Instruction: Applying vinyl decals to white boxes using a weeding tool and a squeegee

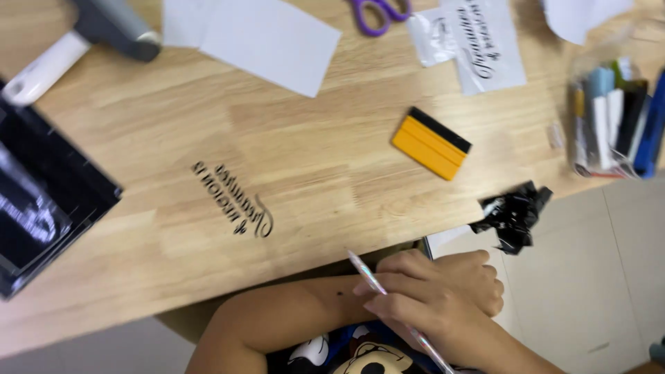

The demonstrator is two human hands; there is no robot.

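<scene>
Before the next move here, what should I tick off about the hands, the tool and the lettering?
1. Grip of right hand on thin tool: ok.
2. Is left hand free: cannot tell, the right partly covers it.
3. Is black lettering flat and uncovered on table: ok.
4. Is yellow squeegee apart from the lettering: ok.
5. Is black scrap fully on the table: not ok, it overhangs the edge.
</scene>
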